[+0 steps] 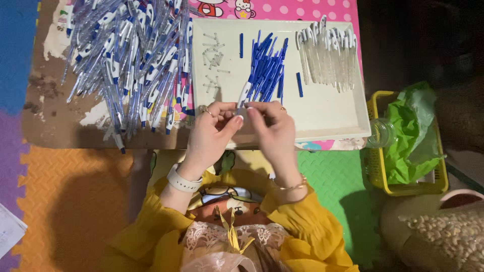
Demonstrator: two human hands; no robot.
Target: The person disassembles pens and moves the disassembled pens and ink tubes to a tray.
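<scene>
My left hand [212, 132] and my right hand [272, 128] meet over the near edge of a white tray [327, 118]. Between their fingertips they pinch a white and blue pen part [244, 95] that points away from me. Just beyond it lies a heap of blue pen refills [268, 70] in the middle of the tray. Small metal springs [214, 55] lie at the tray's left end, and clear pen barrels with white clips [327, 53] at its right end. A big pile of assembled blue and white pens [131, 55] covers the low table left of the tray.
A yellow basket [375, 166] with green plastic and a clear bottle [381, 133] stands right of the table. A container of pale beans [443, 234] is at the lower right. Coloured foam mats [75, 191] cover the floor. I wear yellow sleeves and a white wristwatch [182, 182].
</scene>
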